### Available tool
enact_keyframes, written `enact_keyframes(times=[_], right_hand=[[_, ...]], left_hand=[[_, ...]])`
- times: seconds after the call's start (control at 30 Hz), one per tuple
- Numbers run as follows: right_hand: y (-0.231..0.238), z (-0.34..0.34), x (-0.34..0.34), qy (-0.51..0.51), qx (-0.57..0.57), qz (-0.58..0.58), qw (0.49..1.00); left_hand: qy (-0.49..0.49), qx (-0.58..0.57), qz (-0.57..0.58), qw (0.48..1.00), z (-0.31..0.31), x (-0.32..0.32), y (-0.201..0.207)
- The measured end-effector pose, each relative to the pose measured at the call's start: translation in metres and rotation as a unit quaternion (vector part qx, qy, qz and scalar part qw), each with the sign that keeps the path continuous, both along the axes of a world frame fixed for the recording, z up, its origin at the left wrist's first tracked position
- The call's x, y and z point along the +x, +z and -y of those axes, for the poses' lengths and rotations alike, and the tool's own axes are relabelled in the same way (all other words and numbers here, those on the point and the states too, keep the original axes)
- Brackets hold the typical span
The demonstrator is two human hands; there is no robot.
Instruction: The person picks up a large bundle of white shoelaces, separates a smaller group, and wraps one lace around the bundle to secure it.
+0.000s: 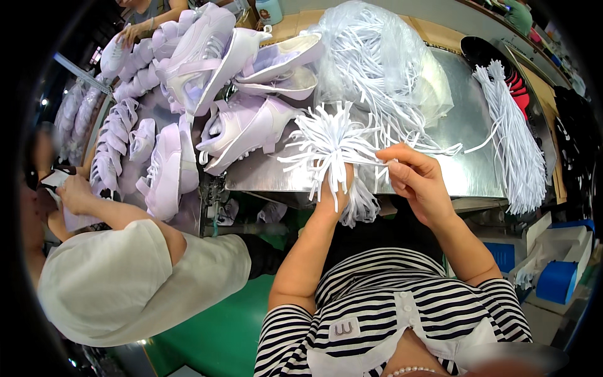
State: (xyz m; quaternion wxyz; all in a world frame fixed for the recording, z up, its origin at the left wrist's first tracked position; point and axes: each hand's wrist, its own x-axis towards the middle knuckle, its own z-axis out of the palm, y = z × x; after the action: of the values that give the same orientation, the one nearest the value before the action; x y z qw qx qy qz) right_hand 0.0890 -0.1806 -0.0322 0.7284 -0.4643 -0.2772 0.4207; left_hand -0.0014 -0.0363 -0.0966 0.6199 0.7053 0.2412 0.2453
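Observation:
A bundle of white shoelaces (333, 141) fans out over the near edge of the metal table. My left hand (333, 188) is closed around it from below, its fingers mostly hidden by the loose ends. Below that hand the rest of the bundle hangs past the table edge. My right hand (416, 176) is just right of the bundle, thumb and forefinger pinched on a single lace end drawn out sideways. Beyond both hands lies a clear plastic bag (377, 56) packed with more white laces, some spilling toward me.
Pale lilac sneakers (251, 125) are piled at the left. Another bunch of laces (512, 138) lies on the right of the metal table (465, 176). A co-worker in a light shirt (125, 283) works close on my left; another person's hand (132, 32) touches shoes at the far left.

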Motion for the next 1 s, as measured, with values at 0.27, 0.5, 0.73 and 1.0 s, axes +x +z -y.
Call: enact_keyframes(times=[0.27,0.5,0.73,1.0], right_hand=[[0.002,0.002,0.0,0.086,0.076,-0.105,0.988],[0.007,0.008,-0.002,0.154,-0.042,0.041,0.986],[-0.001,0.005,-0.006,0.06,-0.112,0.409,0.904],[-0.005,-0.003,-0.016,0.041,-0.05,0.323,0.944]], left_hand=[[0.01,0.117,0.04,0.992,0.01,-0.007,-0.024],[0.03,0.122,0.014,0.992,-0.004,-0.016,-0.041],[0.043,0.199,-0.045,0.978,-0.013,-0.02,-0.042],[-0.025,0.081,0.033,0.996,-0.006,-0.017,-0.026]])
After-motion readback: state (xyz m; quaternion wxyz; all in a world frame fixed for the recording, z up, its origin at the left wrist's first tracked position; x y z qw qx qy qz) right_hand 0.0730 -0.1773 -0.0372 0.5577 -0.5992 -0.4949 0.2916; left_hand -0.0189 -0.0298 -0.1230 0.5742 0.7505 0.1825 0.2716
